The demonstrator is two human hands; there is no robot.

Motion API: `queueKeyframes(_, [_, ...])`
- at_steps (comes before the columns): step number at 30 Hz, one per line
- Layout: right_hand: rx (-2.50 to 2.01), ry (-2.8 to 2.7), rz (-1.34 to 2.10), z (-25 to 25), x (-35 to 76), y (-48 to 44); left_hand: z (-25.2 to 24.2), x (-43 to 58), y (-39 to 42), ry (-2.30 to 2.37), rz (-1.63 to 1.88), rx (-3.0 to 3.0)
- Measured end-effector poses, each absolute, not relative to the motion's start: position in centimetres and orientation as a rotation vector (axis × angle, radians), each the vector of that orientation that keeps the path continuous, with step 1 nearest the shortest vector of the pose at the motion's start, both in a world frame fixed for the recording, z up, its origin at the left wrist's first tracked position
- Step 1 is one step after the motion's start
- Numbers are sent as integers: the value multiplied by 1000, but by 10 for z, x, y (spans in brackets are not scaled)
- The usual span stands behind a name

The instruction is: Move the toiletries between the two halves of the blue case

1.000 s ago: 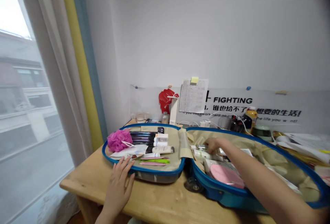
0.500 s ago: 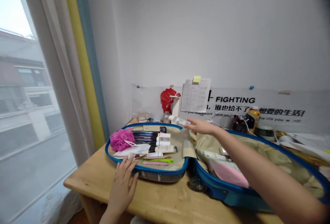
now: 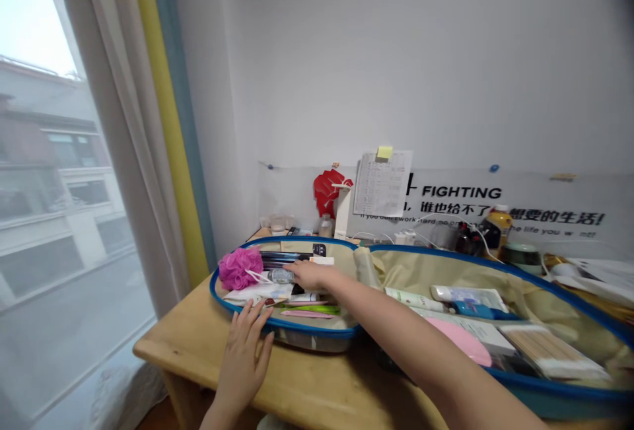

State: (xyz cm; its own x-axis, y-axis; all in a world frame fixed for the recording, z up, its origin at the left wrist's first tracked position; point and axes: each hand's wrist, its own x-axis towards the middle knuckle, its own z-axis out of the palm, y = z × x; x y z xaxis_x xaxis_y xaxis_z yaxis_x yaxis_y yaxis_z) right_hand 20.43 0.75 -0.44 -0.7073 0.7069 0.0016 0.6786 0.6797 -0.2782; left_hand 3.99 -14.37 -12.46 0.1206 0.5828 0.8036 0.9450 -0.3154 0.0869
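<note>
An open suitcase with blue edging (image 3: 321, 333) lies on the wooden table, both halves facing up. My right hand (image 3: 312, 275) is in the left half, its fingers closed on a small white bottle (image 3: 281, 276) with a greyish label. Beside the bottle sit a magenta bath puff (image 3: 240, 268), dark slim sticks (image 3: 282, 256) and a white pouch (image 3: 265, 293). Nearer me are green and pink strips (image 3: 311, 311). My left hand (image 3: 246, 344) rests with spread fingers at the near left rim, holding nothing. My right forearm hides part of the suitcase's middle.
In the right half lie several tubes (image 3: 468, 296), a pink rounded item (image 3: 460, 341) and a pack of cotton swabs (image 3: 549, 351). Behind the suitcase stand a white lamp-like post (image 3: 342, 212), a yellow bottle (image 3: 496, 225), a green-grey jar (image 3: 523, 257) and cables.
My right hand has carried the small white bottle from above the far middle edge leftward and down into the left half. My left hand stays at the rim; the view shifted slightly.
</note>
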Motion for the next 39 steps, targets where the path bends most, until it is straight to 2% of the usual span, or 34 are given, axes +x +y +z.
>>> queueKeyframes(4, [-1082, -2789, 480, -3, 200, 1, -125, 40, -143, -1470, -1100, -1954])
queueKeyframes(8, [-1088, -2680, 503, 24, 222, 6, -125, 39, -143, -1466, -1108, -1956])
queueKeyframes(15, [-1433, -2452, 495, 75, 355, 39, -126, 38, -143, -1451, -1113, -1955])
queueKeyframes(20, [-1828, -2533, 551, 43, 439, 29, -127, 37, -141, -1445, -1124, -1960])
queueKeyframes(26, [-2006, -2732, 655, -3, 463, 14, -128, 37, -141, -1447, -1139, -1956])
queueKeyframes(35, [-2100, -2696, 633, -16, 458, 12, -125, 37, -143, -1439, -1109, -1948])
queueKeyframes(39, [-2062, -2515, 615, -2, 463, 9, -126, 38, -143, -1462, -1119, -1951])
